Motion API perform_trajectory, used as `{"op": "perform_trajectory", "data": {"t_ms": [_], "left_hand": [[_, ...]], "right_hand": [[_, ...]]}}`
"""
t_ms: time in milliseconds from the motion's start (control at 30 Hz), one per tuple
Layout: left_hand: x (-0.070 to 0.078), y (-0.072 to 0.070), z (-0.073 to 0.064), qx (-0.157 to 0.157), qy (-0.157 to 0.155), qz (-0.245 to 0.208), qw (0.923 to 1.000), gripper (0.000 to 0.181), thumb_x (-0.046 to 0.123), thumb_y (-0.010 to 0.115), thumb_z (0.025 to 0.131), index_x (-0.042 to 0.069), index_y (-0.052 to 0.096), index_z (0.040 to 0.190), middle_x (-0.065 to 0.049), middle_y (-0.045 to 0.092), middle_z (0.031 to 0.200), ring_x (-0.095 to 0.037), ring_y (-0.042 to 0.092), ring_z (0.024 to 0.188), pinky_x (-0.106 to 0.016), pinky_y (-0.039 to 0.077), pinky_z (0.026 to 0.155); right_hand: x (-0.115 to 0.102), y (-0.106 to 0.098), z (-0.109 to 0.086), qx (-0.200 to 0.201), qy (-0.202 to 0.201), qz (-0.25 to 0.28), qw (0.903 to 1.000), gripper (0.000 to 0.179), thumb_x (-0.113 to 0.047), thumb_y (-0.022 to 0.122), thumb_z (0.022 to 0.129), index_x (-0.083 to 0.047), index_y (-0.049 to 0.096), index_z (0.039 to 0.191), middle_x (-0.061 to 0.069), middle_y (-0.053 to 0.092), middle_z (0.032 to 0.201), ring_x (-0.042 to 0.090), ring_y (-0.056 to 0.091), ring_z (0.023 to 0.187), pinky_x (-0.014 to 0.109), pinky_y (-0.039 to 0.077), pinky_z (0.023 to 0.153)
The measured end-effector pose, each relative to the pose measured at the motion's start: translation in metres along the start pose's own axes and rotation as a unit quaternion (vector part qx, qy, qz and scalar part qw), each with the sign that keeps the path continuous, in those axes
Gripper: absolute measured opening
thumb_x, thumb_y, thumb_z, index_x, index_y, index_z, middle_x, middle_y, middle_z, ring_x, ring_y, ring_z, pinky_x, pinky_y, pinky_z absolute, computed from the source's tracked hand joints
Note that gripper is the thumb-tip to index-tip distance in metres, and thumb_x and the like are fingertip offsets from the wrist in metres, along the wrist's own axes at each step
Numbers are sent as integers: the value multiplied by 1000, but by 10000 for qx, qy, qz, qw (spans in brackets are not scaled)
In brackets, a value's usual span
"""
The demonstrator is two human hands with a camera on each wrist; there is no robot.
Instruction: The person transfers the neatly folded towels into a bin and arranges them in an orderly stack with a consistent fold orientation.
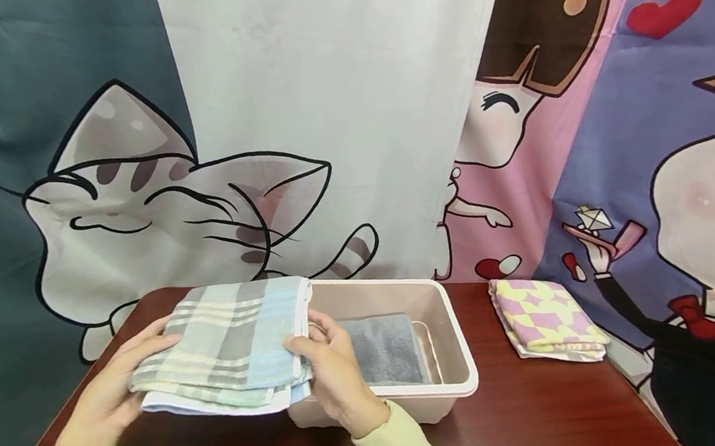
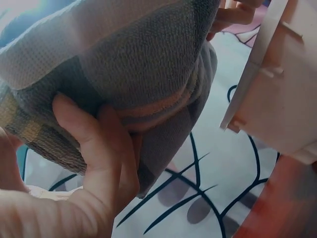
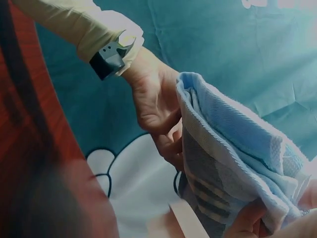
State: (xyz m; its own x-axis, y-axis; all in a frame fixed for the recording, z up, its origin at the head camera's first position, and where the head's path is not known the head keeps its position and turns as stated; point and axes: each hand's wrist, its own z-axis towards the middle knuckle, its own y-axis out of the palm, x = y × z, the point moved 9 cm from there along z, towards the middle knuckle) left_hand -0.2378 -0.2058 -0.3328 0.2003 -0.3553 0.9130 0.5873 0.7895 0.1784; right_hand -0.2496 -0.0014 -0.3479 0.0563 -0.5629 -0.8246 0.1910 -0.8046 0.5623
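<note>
A folded plaid towel in grey, cream and pale blue is held up above the table, left of a beige bin. My left hand grips its left side, thumb on top and fingers beneath. At the right edge my right hand pinches the towel, with the thumb over its pale blue border. The folded layers show edge-on in the right wrist view. In the left wrist view, the left thumb and fingers press into the cloth. Part of the bin's left side is hidden behind the towel and right hand.
The beige plastic bin stands on the reddish-brown table with a folded grey towel inside. A yellow and purple patterned folded towel lies at the right. Behind the table hangs a cartoon-printed curtain.
</note>
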Motion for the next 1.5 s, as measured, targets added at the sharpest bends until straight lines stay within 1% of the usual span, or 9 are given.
{"op": "perform_trajectory", "data": {"t_ms": [33, 100, 200, 367, 600, 733, 1067, 1233, 1500], "left_hand": [[-8, -2, 4, 182, -431, -595, 9971, 42, -2, 37, 87, 4, 30, 128, -15, 40, 120, -25, 45, 101, -28, 40, 79], [-27, -7, 9, 891, -1326, -1889, 9689, 41, 4, 30, 91, 15, 26, 130, -6, 50, 111, -23, 53, 90, -34, 43, 73], [-32, -5, 21, 891, -1401, -1607, 9729, 45, 3, 33, 90, 10, 17, 131, -11, 53, 105, -28, 55, 85, -37, 44, 69], [-40, 1, 38, 879, -1382, -1025, 9812, 45, 2, 39, 87, 7, 21, 128, -13, 56, 95, -28, 57, 78, -40, 45, 63], [-53, 18, 60, 868, -1697, -217, 9814, 54, 6, 49, 83, 8, 20, 128, -17, 55, 94, -30, 57, 76, -44, 45, 63], [-58, 32, 74, 637, -1676, -136, 9837, 58, 4, 51, 82, 6, 17, 129, -21, 50, 102, -33, 54, 82, -46, 43, 66], [-70, 49, 99, 565, -2077, 123, 9765, 70, 7, 59, 76, 12, 16, 131, -20, 51, 105, -33, 55, 79, -46, 44, 63], [-72, 60, 105, 416, -2126, -19, 9763, 72, 5, 60, 76, 11, 15, 131, -21, 47, 110, -34, 53, 85, -48, 43, 66], [-74, 64, 110, 417, -2032, -181, 9781, 72, 2, 59, 75, 10, 15, 131, -22, 44, 113, -34, 54, 82, -48, 43, 65]], "right_hand": [[-2, -3, 0, 22, -8, -38, 10000, 48, 3, 57, 70, -2, 40, 115, 19, 51, 103, 31, 53, 86, 42, 44, 68], [-6, -9, 0, 55, -41, -111, 9999, 47, 3, 56, 71, -1, 40, 115, 19, 51, 103, 31, 53, 86, 42, 44, 68], [-12, -18, 0, 91, -46, -230, 9997, 47, 2, 56, 71, -1, 38, 116, 19, 50, 105, 30, 52, 87, 41, 44, 68], [-22, -35, 1, 161, -118, -506, 9985, 48, 1, 55, 72, 1, 38, 117, 19, 49, 106, 28, 52, 88, 37, 44, 70], [-38, -66, 5, 427, -110, -775, 9960, 48, 1, 57, 71, 3, 40, 116, 19, 50, 103, 26, 53, 86, 36, 44, 70], [-45, -85, 5, 549, -62, -1020, 9932, 46, -1, 57, 72, 3, 42, 115, 19, 51, 101, 25, 53, 84, 36, 44, 70], [-56, -116, 2, 857, -126, -1167, 9894, 44, -1, 55, 73, 2, 42, 115, 19, 48, 102, 25, 52, 86, 36, 44, 71], [-64, -124, 1, 908, -151, -1232, 9881, 42, -1, 52, 75, 2, 41, 115, 20, 47, 104, 26, 51, 87, 35, 44, 71], [-74, -124, 0, 786, -122, -1414, 9868, 40, 1, 50, 77, 4, 39, 116, 20, 46, 106, 26, 50, 89, 35, 43, 72]]}}
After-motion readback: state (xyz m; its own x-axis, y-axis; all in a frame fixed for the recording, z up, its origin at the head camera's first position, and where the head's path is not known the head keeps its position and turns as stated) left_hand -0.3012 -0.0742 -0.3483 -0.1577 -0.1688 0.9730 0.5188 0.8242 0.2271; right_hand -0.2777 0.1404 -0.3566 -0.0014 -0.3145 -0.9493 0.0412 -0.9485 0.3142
